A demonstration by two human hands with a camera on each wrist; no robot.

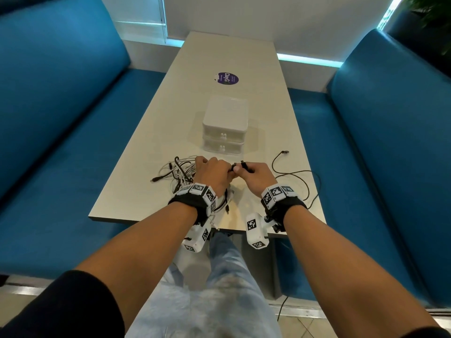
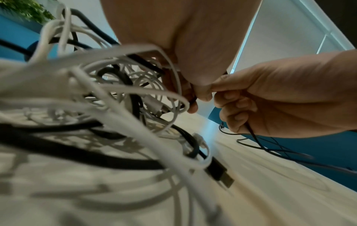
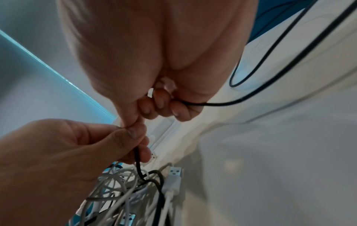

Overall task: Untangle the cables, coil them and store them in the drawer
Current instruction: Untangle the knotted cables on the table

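Note:
A tangle of white and black cables (image 1: 179, 174) lies on the table near its front edge, partly under my left wrist. My left hand (image 1: 230, 170) and right hand (image 1: 244, 168) meet just right of the tangle, and both pinch a thin black cable (image 1: 296, 175) whose plug end shows between them. From my right hand (image 3: 152, 107) that cable (image 3: 270, 73) trails in loops to the right. Below my left hand (image 3: 139, 137) a black strand drops into the tangle (image 3: 125, 192). The white two-drawer unit (image 1: 224, 128) stands behind the hands with both drawers closed.
The pale table (image 1: 219, 57) is narrow, with blue bench seats (image 1: 61, 154) on both sides. A round purple sticker (image 1: 227, 78) lies beyond the drawer unit. A black USB plug (image 2: 222, 175) and a white USB plug (image 3: 174, 174) stick out of the tangle.

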